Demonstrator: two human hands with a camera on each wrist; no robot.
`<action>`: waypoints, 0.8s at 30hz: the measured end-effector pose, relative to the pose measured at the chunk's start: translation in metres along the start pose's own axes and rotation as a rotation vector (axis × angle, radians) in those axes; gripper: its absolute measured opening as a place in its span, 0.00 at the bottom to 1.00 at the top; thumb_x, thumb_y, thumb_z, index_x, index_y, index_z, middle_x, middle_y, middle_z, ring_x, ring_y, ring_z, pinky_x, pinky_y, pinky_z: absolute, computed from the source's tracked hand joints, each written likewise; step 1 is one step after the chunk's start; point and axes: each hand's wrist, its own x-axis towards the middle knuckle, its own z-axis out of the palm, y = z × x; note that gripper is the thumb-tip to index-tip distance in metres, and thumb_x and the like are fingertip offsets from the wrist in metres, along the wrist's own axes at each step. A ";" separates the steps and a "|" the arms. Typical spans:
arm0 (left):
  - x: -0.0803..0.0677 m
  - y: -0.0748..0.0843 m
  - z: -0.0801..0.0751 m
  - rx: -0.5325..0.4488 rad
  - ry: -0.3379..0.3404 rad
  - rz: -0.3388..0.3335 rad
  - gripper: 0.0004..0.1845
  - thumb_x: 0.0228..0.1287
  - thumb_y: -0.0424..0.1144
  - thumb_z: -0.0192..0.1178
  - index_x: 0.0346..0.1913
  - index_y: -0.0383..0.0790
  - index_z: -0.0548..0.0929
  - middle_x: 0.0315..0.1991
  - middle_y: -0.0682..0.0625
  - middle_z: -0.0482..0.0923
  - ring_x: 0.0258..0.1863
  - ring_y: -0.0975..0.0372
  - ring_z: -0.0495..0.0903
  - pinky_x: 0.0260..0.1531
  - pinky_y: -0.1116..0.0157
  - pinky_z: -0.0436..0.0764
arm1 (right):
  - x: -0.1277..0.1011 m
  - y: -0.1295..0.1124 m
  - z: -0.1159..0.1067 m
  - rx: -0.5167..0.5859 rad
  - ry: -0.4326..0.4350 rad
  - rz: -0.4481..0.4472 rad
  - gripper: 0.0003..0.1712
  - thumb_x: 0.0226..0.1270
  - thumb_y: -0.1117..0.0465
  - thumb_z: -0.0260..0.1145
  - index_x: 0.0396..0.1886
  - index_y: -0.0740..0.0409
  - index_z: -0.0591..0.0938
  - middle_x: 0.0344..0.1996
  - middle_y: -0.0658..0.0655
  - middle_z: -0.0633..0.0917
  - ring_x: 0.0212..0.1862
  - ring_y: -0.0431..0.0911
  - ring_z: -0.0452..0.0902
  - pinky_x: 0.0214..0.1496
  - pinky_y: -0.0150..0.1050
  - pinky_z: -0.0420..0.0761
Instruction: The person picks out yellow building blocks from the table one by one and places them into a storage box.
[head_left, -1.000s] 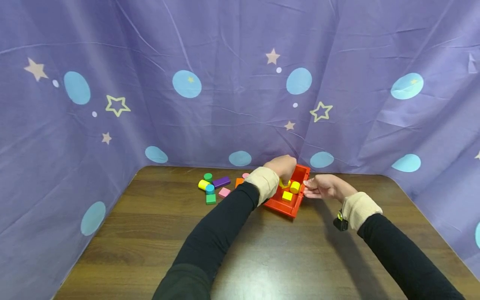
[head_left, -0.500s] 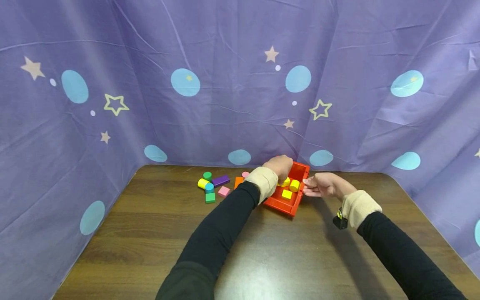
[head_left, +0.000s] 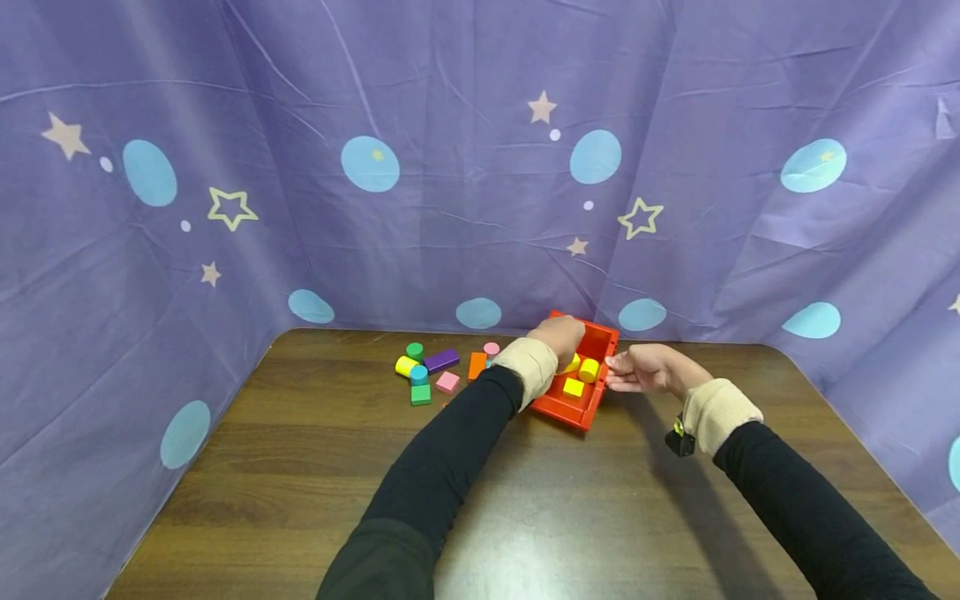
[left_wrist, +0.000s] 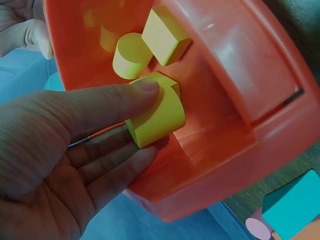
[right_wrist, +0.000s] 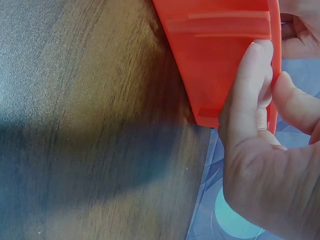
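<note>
Left hand (left_wrist: pixel 60 165) is inside the red tray (head_left: pixel 592 342), thumb and fingers pinching a yellow half-round block (left_wrist: pixel 156 116); just beyond its fingertips lie a yellow cylinder (left_wrist: pixel 131 55) and yellow cube (left_wrist: pixel 165 34). Right hand (right_wrist: pixel 265 150) pinches the tray's far-side wall between thumb and fingers.

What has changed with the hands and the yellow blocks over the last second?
The left hand has gone lower into the red box, bringing the curved yellow block it pinches down beside the yellow cylinder and yellow cube. It has not let go. The right hand still grips the box's edge, and the loose blocks on the table lie as before.
</note>
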 end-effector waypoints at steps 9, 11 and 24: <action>0.001 0.001 0.005 -0.019 -0.012 0.001 0.09 0.60 0.29 0.70 0.43 0.41 0.84 0.42 0.52 0.84 0.39 0.62 0.78 0.44 0.66 0.81 | -0.001 0.001 0.000 -0.002 -0.004 -0.006 0.21 0.83 0.65 0.44 0.29 0.49 0.78 0.26 0.47 0.83 0.31 0.36 0.84 0.45 0.29 0.84; 0.001 0.001 0.006 -0.016 -0.014 0.001 0.09 0.62 0.30 0.69 0.44 0.41 0.84 0.45 0.52 0.85 0.41 0.62 0.79 0.46 0.65 0.81 | -0.001 0.001 0.000 0.001 -0.006 -0.007 0.21 0.83 0.64 0.45 0.29 0.50 0.78 0.26 0.47 0.83 0.32 0.36 0.84 0.45 0.29 0.84; 0.014 -0.002 0.010 -0.010 0.010 -0.006 0.12 0.57 0.29 0.71 0.43 0.42 0.86 0.45 0.52 0.85 0.42 0.62 0.79 0.46 0.63 0.82 | 0.000 0.001 -0.001 0.018 -0.008 -0.006 0.18 0.83 0.64 0.46 0.32 0.51 0.78 0.27 0.48 0.83 0.32 0.36 0.84 0.45 0.29 0.85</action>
